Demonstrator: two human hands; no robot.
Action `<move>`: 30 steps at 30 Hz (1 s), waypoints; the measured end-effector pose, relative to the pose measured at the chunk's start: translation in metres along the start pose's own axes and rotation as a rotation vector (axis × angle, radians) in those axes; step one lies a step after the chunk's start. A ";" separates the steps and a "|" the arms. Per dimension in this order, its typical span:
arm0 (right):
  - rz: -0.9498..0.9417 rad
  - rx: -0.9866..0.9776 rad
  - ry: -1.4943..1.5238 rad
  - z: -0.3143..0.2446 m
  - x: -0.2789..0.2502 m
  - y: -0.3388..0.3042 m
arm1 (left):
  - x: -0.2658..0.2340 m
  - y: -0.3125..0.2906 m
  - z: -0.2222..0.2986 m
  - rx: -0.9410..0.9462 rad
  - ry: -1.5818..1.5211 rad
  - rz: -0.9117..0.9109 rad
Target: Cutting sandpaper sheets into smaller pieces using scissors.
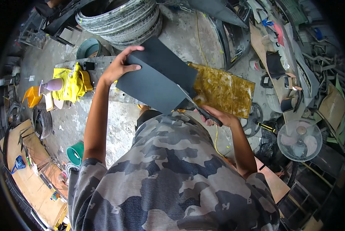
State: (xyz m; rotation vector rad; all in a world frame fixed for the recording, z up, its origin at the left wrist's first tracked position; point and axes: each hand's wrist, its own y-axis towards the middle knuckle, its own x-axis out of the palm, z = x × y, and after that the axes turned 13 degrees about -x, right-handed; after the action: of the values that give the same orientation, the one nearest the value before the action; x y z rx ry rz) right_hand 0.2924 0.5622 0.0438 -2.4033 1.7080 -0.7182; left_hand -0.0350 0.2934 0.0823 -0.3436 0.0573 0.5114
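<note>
A stiff dark grey sheet (153, 82), folded along its length and looking like sandpaper, is held up in front of me. My left hand (120, 67) is closed on its upper left end, with the thumb on the near face and the fingers at the far side. In my right hand (218, 116) is a knife (209, 112) with a black handle and a long silver blade. That blade lies along the sheet's lower right part, by its right end. Beneath and to the right of the sheet is a yellow-brown stained board (226, 90).
A narrow bench (111, 94) runs behind the sheet, with a yellow cloth (74, 79) at its left. Stacked tyres (120, 23) and a green bucket (90, 49) stand beyond. A fan (300, 140) is at right; a green tub (76, 153) sits at left.
</note>
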 end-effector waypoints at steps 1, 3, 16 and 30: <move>0.025 -0.018 -0.001 0.006 -0.002 -0.003 | 0.000 -0.005 0.007 -0.023 -0.097 0.043; 0.030 0.020 -0.064 0.022 -0.014 -0.013 | -0.005 -0.011 0.008 -0.010 -0.198 0.163; 0.704 -0.805 -0.553 -0.047 -0.003 0.051 | 0.027 -0.029 -0.086 -0.520 -0.826 -0.037; 0.893 -0.652 -0.101 -0.034 0.002 0.107 | 0.030 -0.049 -0.077 -0.480 -0.960 0.317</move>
State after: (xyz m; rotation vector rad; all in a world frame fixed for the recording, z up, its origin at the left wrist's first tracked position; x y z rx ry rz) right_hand 0.1856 0.5275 0.0367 -1.5207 2.9111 0.1105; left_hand 0.0178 0.2412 0.0206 -0.5286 -0.9676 0.9640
